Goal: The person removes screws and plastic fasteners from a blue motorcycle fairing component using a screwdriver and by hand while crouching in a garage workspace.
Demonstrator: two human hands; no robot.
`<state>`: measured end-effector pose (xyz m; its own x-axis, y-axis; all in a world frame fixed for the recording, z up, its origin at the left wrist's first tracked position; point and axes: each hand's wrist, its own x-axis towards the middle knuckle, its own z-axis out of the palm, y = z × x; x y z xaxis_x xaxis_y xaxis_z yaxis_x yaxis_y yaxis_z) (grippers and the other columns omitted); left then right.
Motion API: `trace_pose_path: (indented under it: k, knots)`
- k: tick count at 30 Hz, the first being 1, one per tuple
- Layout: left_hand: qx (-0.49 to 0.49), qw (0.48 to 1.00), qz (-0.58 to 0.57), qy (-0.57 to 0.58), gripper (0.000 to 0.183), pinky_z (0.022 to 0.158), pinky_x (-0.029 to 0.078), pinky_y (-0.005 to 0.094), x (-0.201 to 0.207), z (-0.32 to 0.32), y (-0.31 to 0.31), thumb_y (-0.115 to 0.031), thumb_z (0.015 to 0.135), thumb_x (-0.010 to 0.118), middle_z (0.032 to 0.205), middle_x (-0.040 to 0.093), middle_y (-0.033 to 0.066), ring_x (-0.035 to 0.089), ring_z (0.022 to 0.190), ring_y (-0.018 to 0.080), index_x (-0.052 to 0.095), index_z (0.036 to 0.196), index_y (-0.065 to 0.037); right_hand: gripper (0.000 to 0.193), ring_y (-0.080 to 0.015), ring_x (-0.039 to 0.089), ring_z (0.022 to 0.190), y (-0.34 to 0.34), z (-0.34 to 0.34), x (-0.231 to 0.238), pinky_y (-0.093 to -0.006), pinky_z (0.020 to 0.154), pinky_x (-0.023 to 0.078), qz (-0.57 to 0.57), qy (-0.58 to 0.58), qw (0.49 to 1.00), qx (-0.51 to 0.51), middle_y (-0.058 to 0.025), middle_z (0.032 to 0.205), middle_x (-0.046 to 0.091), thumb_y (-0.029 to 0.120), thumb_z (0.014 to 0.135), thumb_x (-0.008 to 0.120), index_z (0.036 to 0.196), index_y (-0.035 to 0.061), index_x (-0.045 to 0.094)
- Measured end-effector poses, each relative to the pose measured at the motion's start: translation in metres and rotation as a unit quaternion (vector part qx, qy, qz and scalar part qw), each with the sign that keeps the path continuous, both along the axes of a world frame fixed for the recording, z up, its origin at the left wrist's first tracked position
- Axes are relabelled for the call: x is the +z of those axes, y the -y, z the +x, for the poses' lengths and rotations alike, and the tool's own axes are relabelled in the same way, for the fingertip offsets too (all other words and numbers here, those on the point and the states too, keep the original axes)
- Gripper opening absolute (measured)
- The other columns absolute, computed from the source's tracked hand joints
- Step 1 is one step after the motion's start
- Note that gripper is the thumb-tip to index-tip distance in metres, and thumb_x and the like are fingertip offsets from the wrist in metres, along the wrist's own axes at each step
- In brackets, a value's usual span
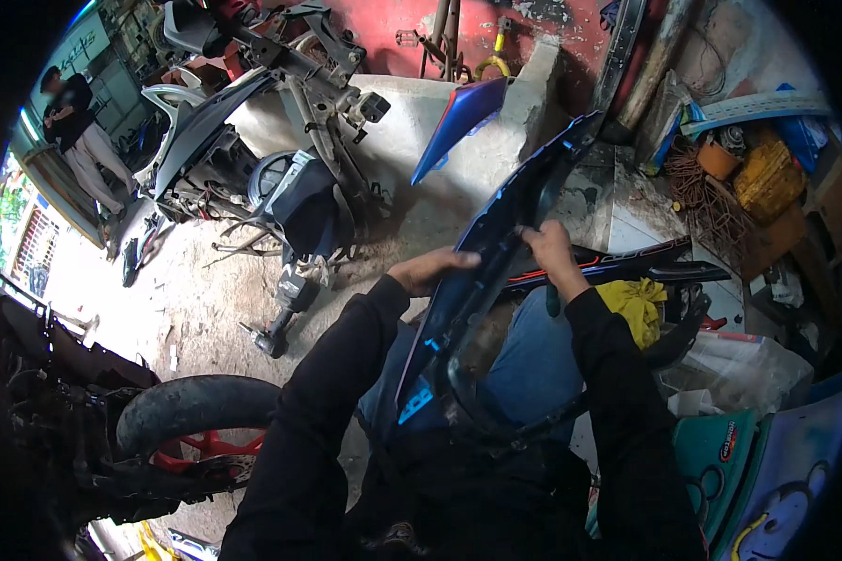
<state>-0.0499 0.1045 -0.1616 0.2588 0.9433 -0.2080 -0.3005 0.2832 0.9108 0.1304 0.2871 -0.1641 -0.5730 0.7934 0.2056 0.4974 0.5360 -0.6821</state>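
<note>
A long, dark motorcycle fairing panel (488, 224) lies slantwise across my lap, its ribbed inner side facing me, with blue showing along its left edge. My left hand (430, 269) grips that left edge near the middle, thumb on the inner face. My right hand (552, 251) is closed at the panel's right side, fingertips touching it. A dark green-handled tool (553, 301) sticks out below the right fist; its working end is hidden. A curved black trim piece (463, 383) runs along the panel's lower end. Beyond the right hand lies another dark panel with red-orange stripes (617, 268).
A partly stripped motorcycle (299, 187) stands ahead left, and a wheel (192, 411) lies near left. A blue-purple panel (454, 126) leans on the low wall. A yellow cloth (634, 309), plastic bag (748, 365) and piled rods (706, 187) are right. Another person (79, 126) stands far left.
</note>
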Motion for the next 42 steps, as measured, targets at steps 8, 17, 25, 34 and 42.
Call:
trace_pose_path:
  k: [8, 17, 25, 34, 42]
  knots:
    - [0.129, 0.991, -0.043, -0.018, 0.046, 0.087, 0.045, 0.0309, -0.034, 0.016, 0.015, -0.036, 0.094, 0.055, 0.111, 0.061, 0.0055, 0.058, 0.1, 0.0165, 0.054, 0.12, 0.001, 0.035, -0.0429, 0.063, 0.087, -0.024, -0.004, 0.042, -0.0451, 0.074, 0.047, -0.053, 0.053, 0.994, -0.079, -0.0311, 0.088, 0.063, 0.025, 0.078, 0.067, 0.085, -0.0086, 0.064]
    - [0.241, 0.958, -0.073, -0.136, 0.038, 0.064, 0.046, 0.0283, -0.025, 0.02, -0.026, -0.037, 0.091, 0.059, 0.087, 0.06, 0.0041, 0.057, 0.073, 0.0126, 0.06, 0.105, -0.001, 0.035, -0.0145, 0.059, 0.091, 0.013, -0.018, 0.034, -0.024, 0.075, 0.046, -0.282, -0.119, 0.917, 0.255, -0.009, 0.099, 0.062, -0.008, 0.075, 0.048, 0.109, -0.0044, 0.059]
    - [0.213, 0.975, -0.069, 0.003, 0.022, 0.059, 0.05, 0.0285, -0.029, 0.032, -0.029, -0.017, 0.086, 0.061, 0.085, 0.061, 0.0058, 0.061, 0.071, 0.0146, 0.059, 0.101, -0.002, 0.018, -0.0143, 0.062, 0.08, 0.052, -0.004, 0.047, -0.0267, 0.074, 0.049, -0.21, -0.117, 0.952, 0.19, -0.0109, 0.088, 0.063, 0.003, 0.092, 0.048, 0.108, 0.0003, 0.054]
    - [0.209, 0.975, -0.079, 0.0, 0.02, 0.057, 0.051, 0.0302, -0.045, 0.03, -0.036, -0.02, 0.089, 0.054, 0.075, 0.062, 0.0072, 0.061, 0.062, 0.0162, 0.059, 0.094, -0.001, 0.038, -0.0365, 0.053, 0.103, 0.037, 0.017, 0.009, -0.041, 0.082, 0.046, 0.117, 0.067, 0.946, 0.295, -0.0203, 0.099, 0.054, 0.0, 0.078, 0.054, 0.116, 0.0046, 0.056]
    - [0.231, 0.97, -0.077, -0.007, 0.022, 0.058, 0.052, 0.0313, -0.039, 0.026, -0.034, -0.021, 0.089, 0.053, 0.08, 0.062, 0.0088, 0.061, 0.063, 0.017, 0.059, 0.096, -0.002, 0.039, -0.0402, 0.056, 0.105, 0.067, 0.018, 0.061, -0.0464, 0.091, 0.042, 0.001, 0.173, 0.952, 0.251, -0.0277, 0.117, 0.056, 0.008, 0.084, 0.05, 0.123, 0.0006, 0.053]
